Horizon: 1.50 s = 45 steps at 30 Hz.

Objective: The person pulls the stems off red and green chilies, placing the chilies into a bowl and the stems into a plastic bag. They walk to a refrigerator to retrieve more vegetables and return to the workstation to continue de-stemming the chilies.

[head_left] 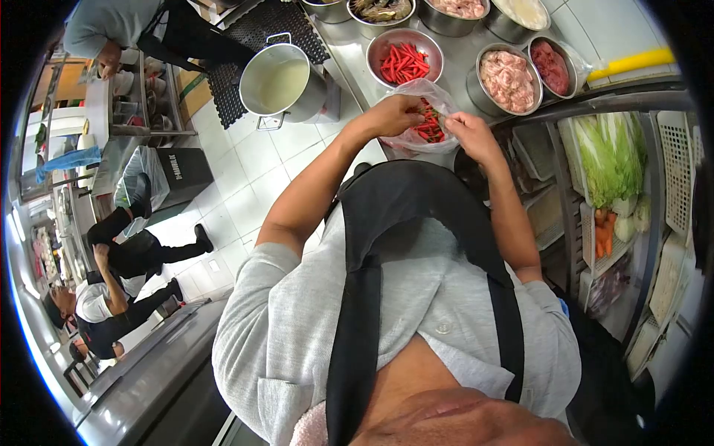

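Note:
A clear plastic bag (398, 140) of red chilies (430, 132) lies at the near edge of the steel counter. On its left side my left hand (394, 117) has its fingers closed, with the fingertips at the chilies; what they pinch is too small to make out. My right hand (470, 134) grips the bag's rim on the other side, thumb and finger pressed together. Just beyond the bag stands a steel bowl (374, 70) holding more red chilies.
Bowls of raw meat (507, 80) stand to the right, with shrimp (381, 9) at the back. A large pot (282, 83) is at the left. Vegetable crates (611, 160) fill shelves at the right. Other people (111, 30) are at the far left.

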Each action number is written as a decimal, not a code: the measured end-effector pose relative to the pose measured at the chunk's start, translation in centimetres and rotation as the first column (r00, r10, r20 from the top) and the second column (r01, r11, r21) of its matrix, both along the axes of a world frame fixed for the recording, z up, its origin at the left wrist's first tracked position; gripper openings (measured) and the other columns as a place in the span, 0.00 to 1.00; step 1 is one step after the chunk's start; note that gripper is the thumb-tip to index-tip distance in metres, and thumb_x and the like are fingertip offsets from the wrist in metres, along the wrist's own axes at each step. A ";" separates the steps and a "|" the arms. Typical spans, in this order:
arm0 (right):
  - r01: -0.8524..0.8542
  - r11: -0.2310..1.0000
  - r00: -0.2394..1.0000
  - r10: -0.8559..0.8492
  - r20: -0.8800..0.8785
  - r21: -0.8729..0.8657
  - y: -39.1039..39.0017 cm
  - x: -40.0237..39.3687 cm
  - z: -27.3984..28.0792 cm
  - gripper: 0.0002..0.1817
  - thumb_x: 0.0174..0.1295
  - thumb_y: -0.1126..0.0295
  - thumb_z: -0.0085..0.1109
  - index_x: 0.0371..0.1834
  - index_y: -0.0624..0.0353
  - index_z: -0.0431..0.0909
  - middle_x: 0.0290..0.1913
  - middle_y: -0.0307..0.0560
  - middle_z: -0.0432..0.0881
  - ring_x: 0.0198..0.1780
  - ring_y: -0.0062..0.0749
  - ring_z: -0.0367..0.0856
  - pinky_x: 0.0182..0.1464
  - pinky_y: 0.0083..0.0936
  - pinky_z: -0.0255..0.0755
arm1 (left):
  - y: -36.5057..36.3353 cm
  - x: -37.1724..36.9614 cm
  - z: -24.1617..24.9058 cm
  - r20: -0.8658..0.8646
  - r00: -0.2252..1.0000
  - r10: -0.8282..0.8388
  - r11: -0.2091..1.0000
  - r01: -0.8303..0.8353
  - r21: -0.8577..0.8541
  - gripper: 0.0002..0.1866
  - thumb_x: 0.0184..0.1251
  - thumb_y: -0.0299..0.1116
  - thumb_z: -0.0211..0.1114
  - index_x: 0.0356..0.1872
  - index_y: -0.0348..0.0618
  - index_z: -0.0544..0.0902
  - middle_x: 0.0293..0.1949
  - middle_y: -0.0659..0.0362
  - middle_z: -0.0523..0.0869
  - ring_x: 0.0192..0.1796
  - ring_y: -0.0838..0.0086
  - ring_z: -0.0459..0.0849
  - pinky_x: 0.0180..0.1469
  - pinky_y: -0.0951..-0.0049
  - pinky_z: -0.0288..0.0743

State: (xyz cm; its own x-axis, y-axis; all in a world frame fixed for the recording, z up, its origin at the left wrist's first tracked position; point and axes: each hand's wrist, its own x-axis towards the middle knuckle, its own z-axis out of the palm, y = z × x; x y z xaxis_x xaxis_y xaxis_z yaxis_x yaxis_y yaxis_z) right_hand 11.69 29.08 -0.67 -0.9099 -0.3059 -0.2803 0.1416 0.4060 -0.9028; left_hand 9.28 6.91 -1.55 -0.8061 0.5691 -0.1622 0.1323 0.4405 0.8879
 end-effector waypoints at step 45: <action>0.341 0.411 0.811 0.326 0.486 -0.845 -0.9 -4.4 3.3 0.06 0.67 0.68 0.45 0.35 0.57 0.67 0.23 0.35 0.64 0.16 0.15 0.58 0.13 0.13 0.50 | 1.3 -0.6 5.7 -0.638 0.767 0.069 0.997 -0.037 0.063 0.10 0.54 0.27 0.60 0.37 0.35 0.79 0.34 0.48 0.81 0.41 0.55 0.80 0.43 0.62 0.74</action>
State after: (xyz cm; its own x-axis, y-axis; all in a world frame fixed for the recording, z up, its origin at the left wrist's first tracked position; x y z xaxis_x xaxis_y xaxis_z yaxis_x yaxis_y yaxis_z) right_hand 7.30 28.14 2.58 -0.7091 -0.6608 -0.2459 0.6824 -0.5556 -0.4750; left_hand 8.70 8.20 4.16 -0.7431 0.5164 0.4256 0.6540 0.4260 0.6251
